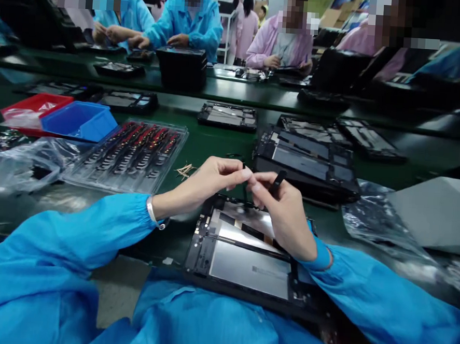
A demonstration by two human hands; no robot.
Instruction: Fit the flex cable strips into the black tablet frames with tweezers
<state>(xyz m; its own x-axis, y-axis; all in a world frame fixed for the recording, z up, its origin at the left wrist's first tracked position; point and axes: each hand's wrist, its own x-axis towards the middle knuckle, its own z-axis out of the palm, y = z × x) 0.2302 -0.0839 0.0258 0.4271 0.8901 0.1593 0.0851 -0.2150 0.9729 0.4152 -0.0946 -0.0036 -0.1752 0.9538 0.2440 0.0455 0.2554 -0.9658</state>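
Just in front of me lies an opened tablet (247,269), its silver battery and black frame facing up at the table's near edge. Above its far edge, my left hand (224,174) and my right hand (277,198) meet fingertip to fingertip. Both are closed in a pinch. A thin dark strip hangs below the fingertips, but its kind is too small to make out. A black band (279,180) circles a finger of my right hand. Small wooden sticks (185,170) lie left of my left hand.
Left stand a clear tray (125,155) of small circuit boards, a blue bin (81,120) and a red bin (31,109). Stacked tablets (306,161) rise beyond my right hand. A plastic bag (383,217) lies right. Across the line, people in blue and pink work.
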